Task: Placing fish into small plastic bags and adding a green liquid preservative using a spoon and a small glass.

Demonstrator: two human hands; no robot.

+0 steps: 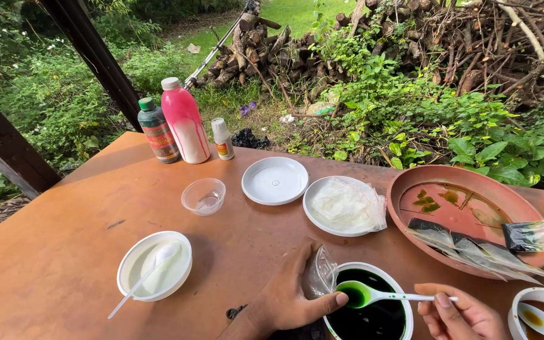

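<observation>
My left hand (288,296) rests at the near edge of the table, holding a small clear plastic bag (318,272) open beside a white bowl (404,303) of dark green liquid. My right hand (461,313) pinches the handle of a white spoon (373,294) whose scoop holds green liquid over the bowl, close to the bag's mouth. A terracotta dish (404,198) on the right holds several filled, dark clear bags (467,247).
On the brown table (64,252) stand a pink bottle (185,121), a dark green-capped bottle (157,131), a small white bottle (222,139), a clear cup (203,196), an empty white plate (275,180), a plate of bags (346,205), a bowl of white liquid (155,264) and a bowl of brown liquid (539,315).
</observation>
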